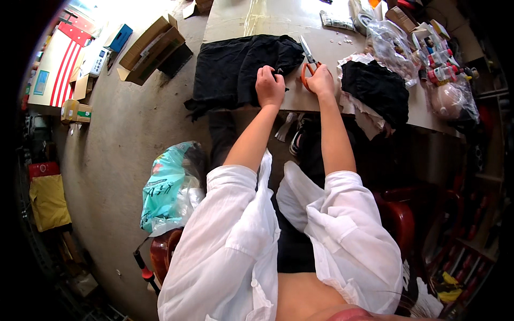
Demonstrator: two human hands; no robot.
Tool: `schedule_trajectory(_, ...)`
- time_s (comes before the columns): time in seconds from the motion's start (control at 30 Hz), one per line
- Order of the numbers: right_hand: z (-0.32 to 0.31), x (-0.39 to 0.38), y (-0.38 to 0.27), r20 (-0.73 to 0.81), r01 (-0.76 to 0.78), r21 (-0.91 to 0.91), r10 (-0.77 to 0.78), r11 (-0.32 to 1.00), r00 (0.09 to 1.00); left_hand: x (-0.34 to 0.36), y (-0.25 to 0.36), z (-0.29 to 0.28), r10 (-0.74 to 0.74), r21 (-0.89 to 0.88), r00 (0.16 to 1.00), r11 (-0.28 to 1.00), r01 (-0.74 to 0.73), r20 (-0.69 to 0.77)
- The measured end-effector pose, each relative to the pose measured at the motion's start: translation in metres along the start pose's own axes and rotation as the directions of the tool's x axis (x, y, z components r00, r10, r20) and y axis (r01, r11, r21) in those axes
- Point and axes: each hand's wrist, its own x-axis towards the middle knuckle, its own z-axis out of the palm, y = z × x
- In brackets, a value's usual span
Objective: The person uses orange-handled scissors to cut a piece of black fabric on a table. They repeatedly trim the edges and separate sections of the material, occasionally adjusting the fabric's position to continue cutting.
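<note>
Black fabric point(219, 69) lies folded on the near edge of the pale table point(230, 18), with a ragged corner hanging over at the left. My left hand point(270, 85) is on the fabric's right part, fingers curled onto the cloth. My right hand point(321, 80) grips orange-handled scissors point(307, 53) by their handles, just right of the fabric, with the blades pointing away from me. To the right of the scissors lies a heap of black cloth point(375, 93) on pinkish-white cloth point(353, 63).
Clear plastic bags point(391, 48) and bottles crowd the table's right. Cardboard boxes point(150, 45) and a red-striped board point(64, 67) are at the upper left. A turquoise bag point(168, 187) rests on a wooden chair at my left; another chair point(401, 219) is at my right.
</note>
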Motion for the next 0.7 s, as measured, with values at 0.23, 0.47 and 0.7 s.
schedule_trajectory(0.23, -0.016, -0.039, 0.006, 0.206, 0.004, -0.123, 0.022, 0.992, 0.978, -0.002, -0.004, 0.0, -0.016, 0.0, 1.0, 1.0, 0.016, -0.019)
schedule_trajectory(0.47, -0.029, -0.069, 0.051, 0.364, -0.1, 0.534, -0.121, 0.84, 0.924, -0.001, -0.012, 0.005, 0.003, -0.013, 1.0, 1.0, -0.003, -0.017)
schedule_trajectory(0.7, -0.028, -0.071, 0.045, 0.152, 0.055, 0.058, -0.064, 0.997, 0.986, 0.001, -0.008, 0.001, 0.007, 0.017, 1.0, 1.0, -0.006, -0.018)
